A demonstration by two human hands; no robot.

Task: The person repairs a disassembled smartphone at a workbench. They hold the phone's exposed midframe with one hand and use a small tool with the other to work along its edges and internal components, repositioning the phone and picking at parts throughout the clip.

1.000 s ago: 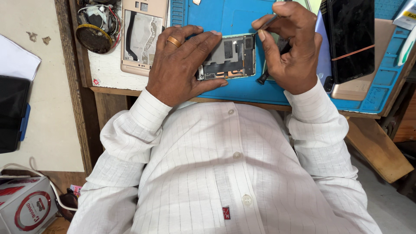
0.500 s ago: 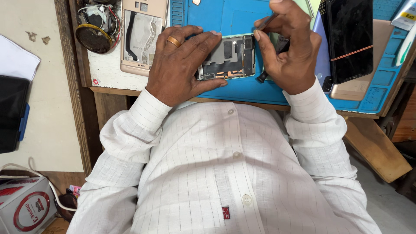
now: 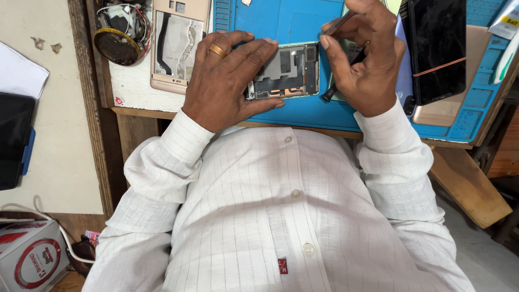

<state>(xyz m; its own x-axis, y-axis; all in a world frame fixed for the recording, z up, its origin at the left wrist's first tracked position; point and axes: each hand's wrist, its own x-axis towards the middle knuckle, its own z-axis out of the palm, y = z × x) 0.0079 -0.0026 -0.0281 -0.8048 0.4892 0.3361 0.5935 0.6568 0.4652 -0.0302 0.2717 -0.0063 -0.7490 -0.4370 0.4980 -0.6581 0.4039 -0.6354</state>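
An opened phone body (image 3: 289, 70) with bare circuit parts lies on a blue work mat (image 3: 303, 113). My left hand (image 3: 227, 75), a gold ring on one finger, lies flat over the phone's left end and pins it down. My right hand (image 3: 365, 57) is at the phone's right end, fingers closed on a thin dark tool (image 3: 340, 24). A black-handled screwdriver (image 3: 331, 94) pokes out below that hand; who holds it is unclear. The tool tip is hidden by my fingers.
A gold phone back cover (image 3: 175, 46) and a round coil part (image 3: 119, 30) lie at the bench's left. A black phone with a rubber band (image 3: 437, 48) rests on the right. The wooden bench edge (image 3: 135, 113) runs below. A white box (image 3: 30, 259) sits on the floor.
My right hand has lifted slightly and moved a bit up the mat with the thin tool. My left hand stays on the phone.
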